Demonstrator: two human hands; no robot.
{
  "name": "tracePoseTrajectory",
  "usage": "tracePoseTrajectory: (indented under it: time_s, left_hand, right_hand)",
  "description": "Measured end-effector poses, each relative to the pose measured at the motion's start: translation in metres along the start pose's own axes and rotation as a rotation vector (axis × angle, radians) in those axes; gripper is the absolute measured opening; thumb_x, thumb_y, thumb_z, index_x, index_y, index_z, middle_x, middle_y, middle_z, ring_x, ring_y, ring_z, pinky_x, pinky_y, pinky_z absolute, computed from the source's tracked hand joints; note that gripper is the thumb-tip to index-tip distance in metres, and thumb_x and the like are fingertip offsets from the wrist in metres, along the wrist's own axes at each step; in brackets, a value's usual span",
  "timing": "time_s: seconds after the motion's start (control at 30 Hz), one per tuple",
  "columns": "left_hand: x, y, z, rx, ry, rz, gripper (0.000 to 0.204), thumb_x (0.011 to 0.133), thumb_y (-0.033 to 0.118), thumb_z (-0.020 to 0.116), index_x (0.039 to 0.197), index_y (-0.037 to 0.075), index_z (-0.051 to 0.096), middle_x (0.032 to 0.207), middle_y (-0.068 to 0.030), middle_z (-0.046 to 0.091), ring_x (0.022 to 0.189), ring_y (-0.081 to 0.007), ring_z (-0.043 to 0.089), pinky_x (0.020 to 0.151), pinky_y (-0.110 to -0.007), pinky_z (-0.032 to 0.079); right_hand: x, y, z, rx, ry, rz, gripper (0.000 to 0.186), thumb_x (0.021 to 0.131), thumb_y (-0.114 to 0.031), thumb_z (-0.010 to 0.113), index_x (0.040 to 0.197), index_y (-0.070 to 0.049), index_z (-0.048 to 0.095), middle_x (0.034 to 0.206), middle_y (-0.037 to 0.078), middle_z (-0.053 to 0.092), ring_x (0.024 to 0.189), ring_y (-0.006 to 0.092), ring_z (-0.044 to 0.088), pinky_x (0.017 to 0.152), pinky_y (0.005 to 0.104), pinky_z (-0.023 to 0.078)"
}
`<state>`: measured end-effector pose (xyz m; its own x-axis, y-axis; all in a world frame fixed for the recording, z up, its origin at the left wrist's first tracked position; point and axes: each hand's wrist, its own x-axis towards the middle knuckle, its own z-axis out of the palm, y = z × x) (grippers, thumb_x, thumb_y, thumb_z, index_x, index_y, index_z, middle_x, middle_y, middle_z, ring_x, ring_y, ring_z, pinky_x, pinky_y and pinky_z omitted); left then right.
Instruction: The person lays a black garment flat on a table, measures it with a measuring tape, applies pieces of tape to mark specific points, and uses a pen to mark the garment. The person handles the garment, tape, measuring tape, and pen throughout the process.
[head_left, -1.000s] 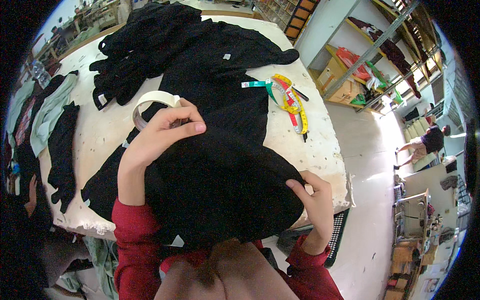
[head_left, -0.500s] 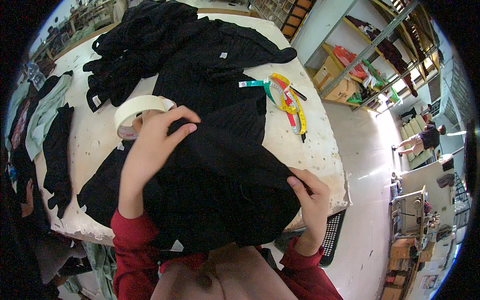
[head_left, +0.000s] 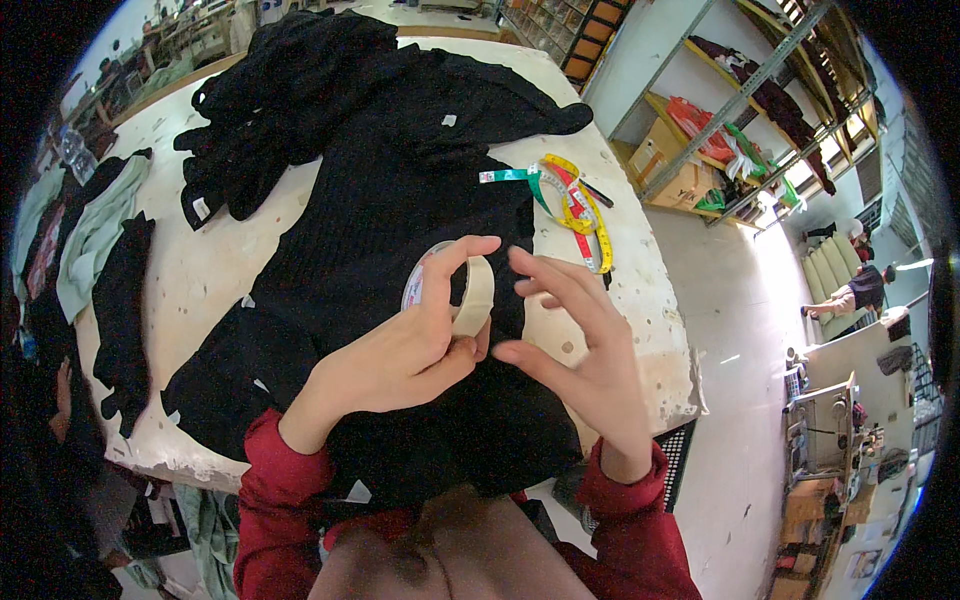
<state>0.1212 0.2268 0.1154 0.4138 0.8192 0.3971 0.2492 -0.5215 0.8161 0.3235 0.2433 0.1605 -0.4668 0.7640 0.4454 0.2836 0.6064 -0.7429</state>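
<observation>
Holding a tape roll, the left hand faces the right hand.

A cardboard box sits on metal shelving.

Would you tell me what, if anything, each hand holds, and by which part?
Left hand: cream tape roll, by its ring. Right hand: open, holding nothing.

markings: no legible text.
the tape measure bears graduations too small to read; the roll of tape shows blurred print on its inner ring; the white label on the black garment is too small to resolve.
</observation>
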Motion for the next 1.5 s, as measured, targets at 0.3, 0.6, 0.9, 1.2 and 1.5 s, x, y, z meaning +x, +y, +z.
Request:
tracePoseTrajectory:
  time_s: [0.3,0.6,0.9,1.2,1.5]
  left_hand:
    - [0.002,0.007,-0.008,0.411,0.089,0.134,0.051,0.084,-0.008,0.058,0.129,0.003,0.036,0.117,-0.016,0.053,0.074,-0.0278,0.063,0.067,-0.038,0.051]
    - [-0.001,0.013,0.019,0.538,0.14,0.348,0.018,0.083,0.01,0.058,0.099,0.014,0.053,0.061,-0.0024,0.054,0.053,-0.0222,0.062,0.047,-0.031,0.048]
    - [-0.002,0.027,0.016,0.74,0.402,0.348,0.02,0.08,0.017,0.062,0.098,0.025,0.063,0.07,-0.0019,0.051,0.054,-0.017,0.052,0.049,-0.028,0.044]
    - [-0.001,-0.01,0.006,0.484,-0.181,-0.057,0.037,0.089,0.026,0.065,0.125,0.018,0.063,0.108,-0.0125,0.056,0.102,-0.0307,0.047,0.092,-0.043,0.037]
    - [0.013,-0.004,0.0,-0.118,-0.27,-0.244,0.023,0.086,0.021,0.072,0.096,0.001,0.072,0.08,-0.0093,0.068,0.075,-0.0153,0.064,0.071,-0.03,0.049]
  right_hand:
    - [-0.003,0.003,0.02,-0.356,0.167,-0.29,0.019,0.08,0.001,0.069,0.096,-0.007,0.065,0.098,0.005,0.065,0.096,0.0198,0.062,0.091,0.0361,0.041]
    - [-0.011,0.015,0.005,0.318,0.24,-0.021,0.023,0.071,-0.003,0.082,0.084,-0.006,0.063,0.091,0.002,0.062,0.1,0.0186,0.058,0.09,0.0323,0.04]
    - [-0.002,0.042,-0.015,0.124,0.492,0.185,0.046,0.086,-0.006,0.07,0.129,-0.002,0.052,0.122,0.01,0.058,0.098,0.0157,0.059,0.087,0.0333,0.049]
    - [-0.075,0.046,0.036,0.046,0.071,0.493,0.099,0.084,0.0,0.069,0.155,-0.012,0.001,0.097,0.012,0.07,0.093,0.0214,0.068,0.087,0.0353,0.051]
    - [-0.068,0.028,0.004,0.397,0.235,0.469,0.054,0.087,-0.001,0.067,0.135,-0.004,0.043,0.124,0.017,0.057,0.115,0.0194,0.055,0.096,0.0329,0.046]
